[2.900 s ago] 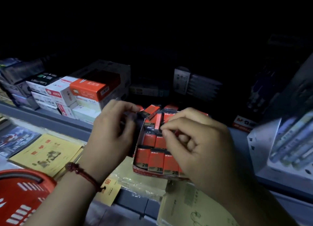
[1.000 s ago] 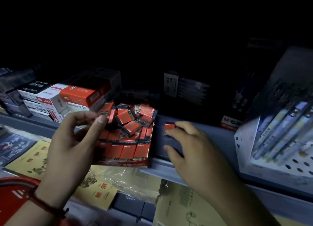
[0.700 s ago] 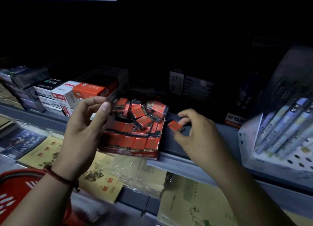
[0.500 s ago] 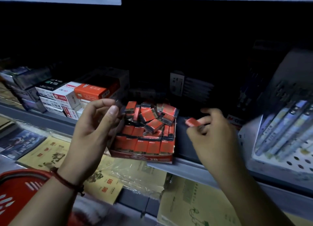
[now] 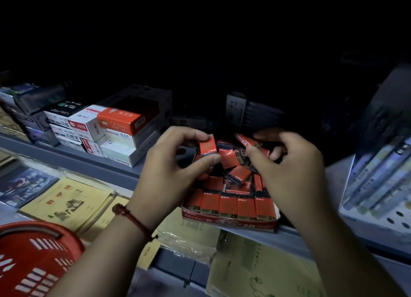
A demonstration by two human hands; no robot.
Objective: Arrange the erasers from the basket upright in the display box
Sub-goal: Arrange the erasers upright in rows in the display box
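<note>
One upright eraser (image 5: 208, 145) is pinched by the left hand (image 5: 165, 174) over the display box (image 5: 229, 222), a tilted eraser (image 5: 246, 141) by the right hand (image 5: 291, 169) (fingers half hide it). Loose erasers (image 5: 239, 174) bury the dim back rows; the basket (image 5: 33, 259) is cropped at the frame's edge.

With both forearms raised, the left hand (image 5: 169, 165) pinches an eraser (image 5: 208, 147) and the right hand (image 5: 291, 172) a second eraser (image 5: 247, 140).

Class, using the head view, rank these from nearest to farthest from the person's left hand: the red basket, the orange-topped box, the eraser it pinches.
1. The eraser: pinched in the left hand itself.
2. The orange-topped box: on the shelf, just left.
3. The red basket: bottom left corner.
</note>
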